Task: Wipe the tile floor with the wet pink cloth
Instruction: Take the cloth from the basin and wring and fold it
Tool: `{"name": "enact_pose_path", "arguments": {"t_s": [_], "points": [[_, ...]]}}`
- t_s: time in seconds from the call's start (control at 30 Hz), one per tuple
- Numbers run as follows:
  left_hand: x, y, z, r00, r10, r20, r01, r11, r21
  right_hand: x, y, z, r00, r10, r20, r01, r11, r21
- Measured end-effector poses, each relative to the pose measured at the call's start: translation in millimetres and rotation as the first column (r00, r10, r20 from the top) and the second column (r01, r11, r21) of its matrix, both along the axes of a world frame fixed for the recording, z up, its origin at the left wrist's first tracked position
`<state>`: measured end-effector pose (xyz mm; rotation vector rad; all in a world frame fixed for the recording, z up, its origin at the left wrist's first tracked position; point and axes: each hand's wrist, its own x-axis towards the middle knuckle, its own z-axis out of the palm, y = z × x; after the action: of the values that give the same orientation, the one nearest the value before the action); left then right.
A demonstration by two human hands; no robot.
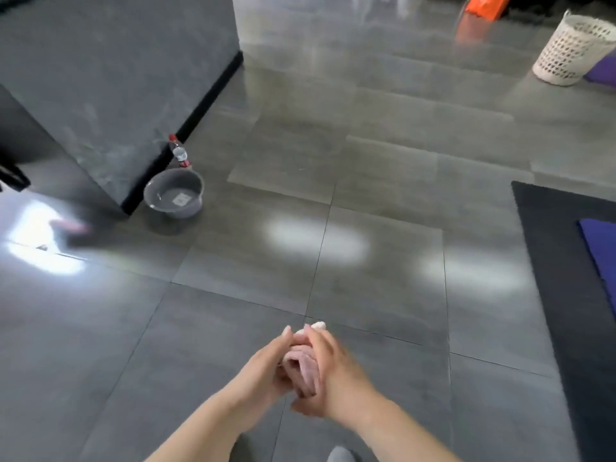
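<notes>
The pink cloth [304, 363] is bunched up between both my hands, low in the middle of the view and above the grey tile floor [383, 261]. My left hand [263, 368] holds it from the left with fingers around the bundle. My right hand [333, 371] grips it from the right. A pale end of the cloth pokes out past my fingertips. The cloth is off the floor.
A grey basin [174, 197] with water stands at the left by a dark wall corner, a red-capped bottle [179, 153] behind it. A dark mat [566, 278] with a blue pad lies at right. A white basket [573, 50] stands far right.
</notes>
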<state>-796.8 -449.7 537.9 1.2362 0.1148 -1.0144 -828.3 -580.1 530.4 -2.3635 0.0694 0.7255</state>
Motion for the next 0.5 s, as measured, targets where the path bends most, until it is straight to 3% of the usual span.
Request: {"name": "enact_pose_path", "arguments": {"t_s": [0.1, 0.2, 0.33, 0.5], "points": [[-35, -19, -27, 0.974, 0.173, -0.148, -0.164, 0.984, 0.068, -24, -15, -33, 0.995, -0.075, -0.064, 0.076, 0.997, 0.008], [-52, -19, -67, 0.959, 0.217, -0.180, -0.187, 0.968, 0.170, -36, -29, -71, 0.981, -0.169, -0.098, 0.169, 0.986, -0.013], [-65, 3, -150, 0.987, 0.118, -0.110, -0.071, 0.929, 0.362, -38, -36, -156, 0.898, -0.353, -0.262, 0.357, 0.934, -0.034], [-76, 61, -317, 1.000, 0.021, 0.007, -0.020, 0.759, 0.651, -29, -38, -309, 0.708, -0.598, -0.377, 0.618, 0.782, -0.079]]}}
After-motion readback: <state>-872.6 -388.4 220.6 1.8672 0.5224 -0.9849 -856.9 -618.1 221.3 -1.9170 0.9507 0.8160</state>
